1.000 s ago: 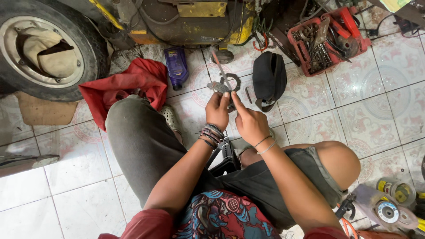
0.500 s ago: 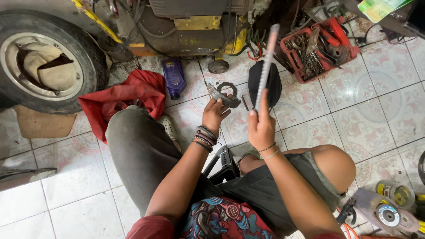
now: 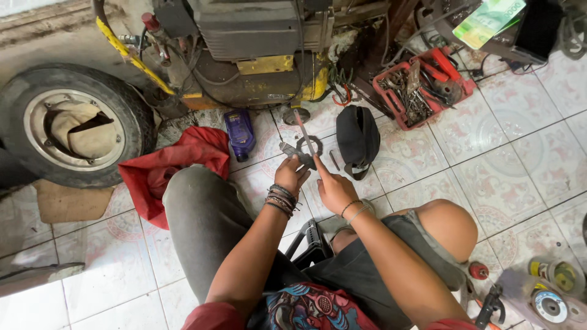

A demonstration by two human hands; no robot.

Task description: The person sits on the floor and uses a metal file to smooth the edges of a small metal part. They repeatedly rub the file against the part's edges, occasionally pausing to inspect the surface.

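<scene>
My left hand (image 3: 292,173) grips a small grey metal part (image 3: 295,153) just above the tiled floor, in front of my knees. My right hand (image 3: 333,188) holds a long thin metal file (image 3: 304,133) that points away from me, its shaft laid across the part. A dark ring-shaped piece (image 3: 310,145) lies on the tiles right behind the part. Bracelets circle both wrists.
A black pouch (image 3: 358,139) lies right of the hands, a purple bottle (image 3: 239,133) and a red cloth (image 3: 177,168) to the left. A yellow machine (image 3: 263,55) stands behind, a tyre (image 3: 73,125) at far left, a red tool tray (image 3: 422,85) at back right. Grinding discs (image 3: 550,299) sit by my right knee.
My right hand has brought the file down from its raised position onto the part in my left hand. The view has tilted upward, showing more of the machine.
</scene>
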